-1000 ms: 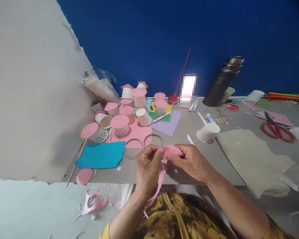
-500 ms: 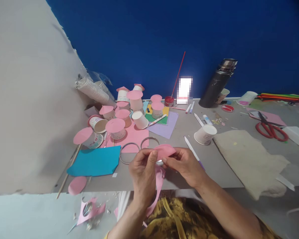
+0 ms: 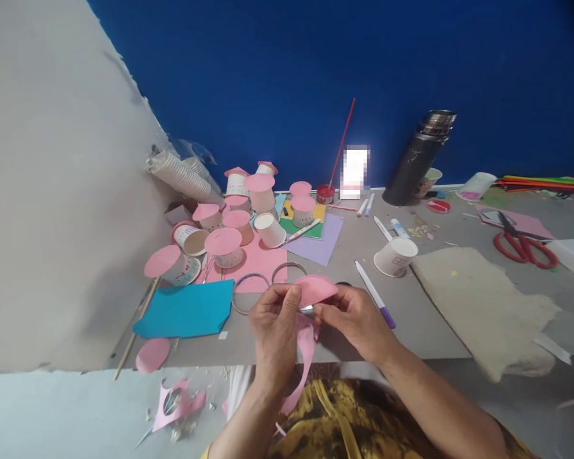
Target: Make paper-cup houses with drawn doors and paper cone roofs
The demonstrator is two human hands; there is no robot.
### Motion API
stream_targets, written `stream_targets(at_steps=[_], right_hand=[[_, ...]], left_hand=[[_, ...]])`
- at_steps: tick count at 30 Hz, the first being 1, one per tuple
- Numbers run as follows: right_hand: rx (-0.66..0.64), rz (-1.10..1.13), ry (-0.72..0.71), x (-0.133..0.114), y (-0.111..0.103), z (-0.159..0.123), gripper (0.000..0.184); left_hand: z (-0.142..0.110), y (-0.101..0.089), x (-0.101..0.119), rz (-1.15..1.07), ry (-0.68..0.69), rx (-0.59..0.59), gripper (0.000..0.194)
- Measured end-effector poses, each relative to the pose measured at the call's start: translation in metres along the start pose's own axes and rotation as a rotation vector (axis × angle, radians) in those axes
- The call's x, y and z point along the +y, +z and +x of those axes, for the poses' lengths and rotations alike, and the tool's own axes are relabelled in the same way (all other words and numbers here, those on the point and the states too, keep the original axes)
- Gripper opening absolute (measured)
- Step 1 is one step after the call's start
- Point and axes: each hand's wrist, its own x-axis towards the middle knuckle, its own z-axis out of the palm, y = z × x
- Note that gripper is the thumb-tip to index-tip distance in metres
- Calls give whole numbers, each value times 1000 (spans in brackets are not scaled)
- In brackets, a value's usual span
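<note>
A piece of pink paper [image 3: 317,291], curved along its upper edge, is stretched between my two hands above the front of the table. My left hand [image 3: 278,328] pinches its left end, thumb on top. At the right end, my right hand [image 3: 358,317] grips it between thumb and fingers. Below hangs a pink paper offcut [image 3: 307,347], close to my left fingers. Just behind the hands lie two grey rings [image 3: 250,292], which look like tape rolls. To the right of my right hand is a white marker with a purple end [image 3: 374,294].
Several pink-topped paper cups [image 3: 224,245] crowd the left, beside a blue sheet [image 3: 184,309]. A white paper cup [image 3: 395,256], a beige cloth [image 3: 483,306] and red-handled scissors [image 3: 523,247] lie right. A dark thermos [image 3: 418,159] leans at the back near a red paint jar [image 3: 325,193].
My hands keep hold of the pink paper, its face tilted slightly more into view. The whole scene has shifted a little as my head moved.
</note>
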Motion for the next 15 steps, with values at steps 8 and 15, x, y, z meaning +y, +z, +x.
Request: stream_targets(at_steps=[8, 15], right_hand=[[35, 123, -22, 6, 7, 2, 15], [-58, -66, -54, 8, -7, -5, 17]], left_hand=[[-8, 1, -4, 74, 154, 18, 23], [-5, -4, -4, 97, 207, 20, 21]])
